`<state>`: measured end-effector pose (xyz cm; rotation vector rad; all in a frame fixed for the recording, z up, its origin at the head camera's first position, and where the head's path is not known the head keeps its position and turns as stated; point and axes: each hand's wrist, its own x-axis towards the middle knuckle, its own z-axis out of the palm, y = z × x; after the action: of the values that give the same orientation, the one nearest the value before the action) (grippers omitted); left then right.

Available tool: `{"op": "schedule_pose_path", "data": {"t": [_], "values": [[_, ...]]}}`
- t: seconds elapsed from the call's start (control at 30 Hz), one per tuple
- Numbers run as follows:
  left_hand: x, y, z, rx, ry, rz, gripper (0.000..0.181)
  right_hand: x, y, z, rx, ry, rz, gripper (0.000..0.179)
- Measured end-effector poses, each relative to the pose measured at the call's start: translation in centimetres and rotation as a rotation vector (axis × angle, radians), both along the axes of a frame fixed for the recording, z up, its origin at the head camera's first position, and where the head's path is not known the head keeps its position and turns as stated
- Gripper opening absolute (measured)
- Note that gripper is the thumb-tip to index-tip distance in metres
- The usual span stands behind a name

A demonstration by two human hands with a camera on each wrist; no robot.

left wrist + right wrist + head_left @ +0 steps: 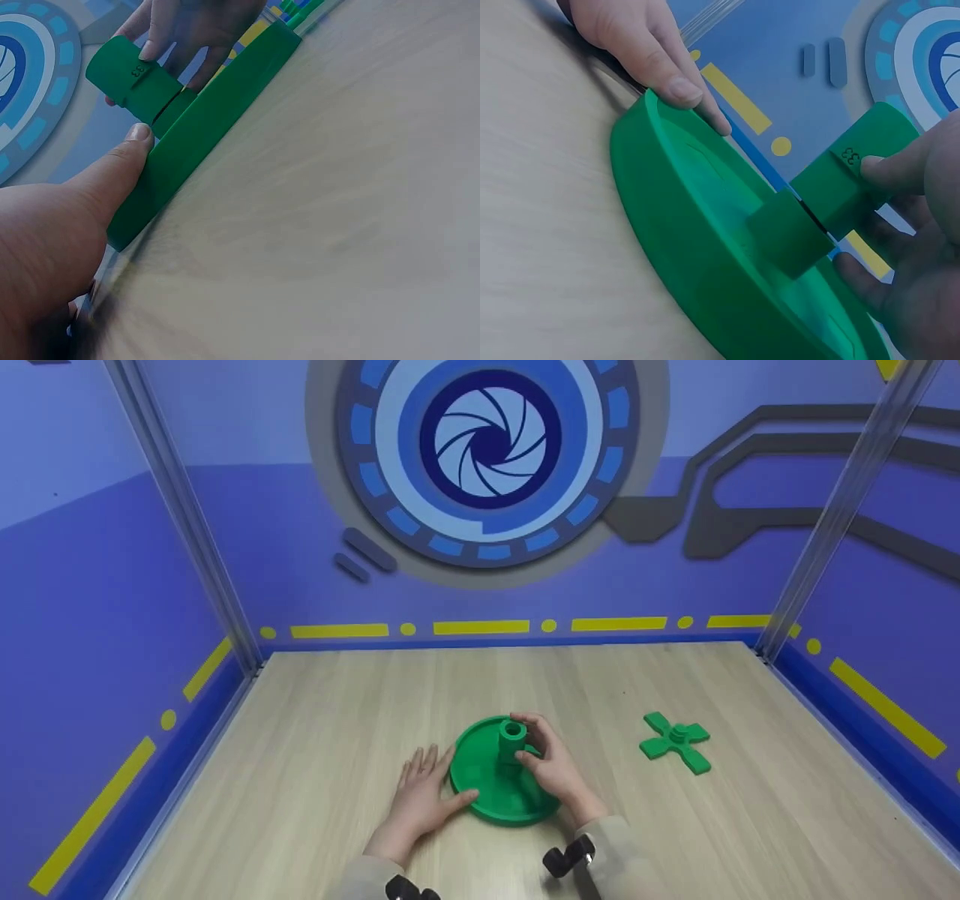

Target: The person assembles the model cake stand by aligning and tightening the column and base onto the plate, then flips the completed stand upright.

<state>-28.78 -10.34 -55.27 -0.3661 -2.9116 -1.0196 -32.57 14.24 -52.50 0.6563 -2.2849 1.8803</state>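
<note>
A round green tray [480,780] with a raised rim lies on the table, a short post [787,232] standing at its middle. Over that post my right hand [553,765] holds a green hollow cylinder [512,741], pinched between thumb and fingers. In the right wrist view the number 33 shows on the cylinder, and a thin dark gap separates it from the post. My left hand [426,799] rests against the tray's left side, fingers spread, thumb on the rim. The left wrist view shows that thumb [120,161] pressing the tray's edge.
To the right on the wooden table [337,697] lies a green cross-shaped piece [677,741] with a small threaded stub upward. Blue printed walls [262,547] and metal corner posts [191,525] enclose the table at back and sides.
</note>
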Motion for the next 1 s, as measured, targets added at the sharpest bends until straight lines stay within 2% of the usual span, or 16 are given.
{"op": "schedule_pose_path", "data": {"t": [0.3, 0.57, 0.8, 1.0], "values": [[-0.1, 0.0, 0.0, -0.003, -0.004, 0.001, 0.096, 0.0, 0.0, -0.1, 0.007, -0.01, -0.049, 0.049], [-0.1, 0.0, 0.0, -0.009, 0.002, -0.005, 0.097, 0.0, -0.4, -0.2, 0.01, -0.041, -0.145, 0.052], [0.0, -0.1, 0.1, -0.011, -0.009, -0.005, 0.096, 0.0, -0.9, -0.6, 0.065, -0.01, -0.243, 0.057], [0.0, -0.1, 0.2, -0.011, -0.03, -0.002, 0.095, 0.1, -1.1, -0.8, 0.09, 0.025, -0.274, 0.058]]}}
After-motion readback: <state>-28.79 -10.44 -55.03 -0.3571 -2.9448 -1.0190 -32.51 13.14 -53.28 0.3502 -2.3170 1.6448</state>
